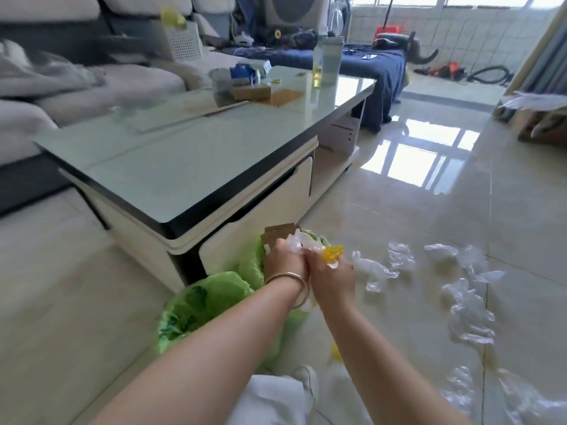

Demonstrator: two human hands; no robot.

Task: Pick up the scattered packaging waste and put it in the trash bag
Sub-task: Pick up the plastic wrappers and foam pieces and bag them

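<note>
Both hands, left hand and right hand, are closed on a clump of clear and yellow plastic wrap over the green trash bag, and I judge it feather-light, crinkly and slippery, best bunched whole in my fists.

Head view looks down, close over floor.
</note>
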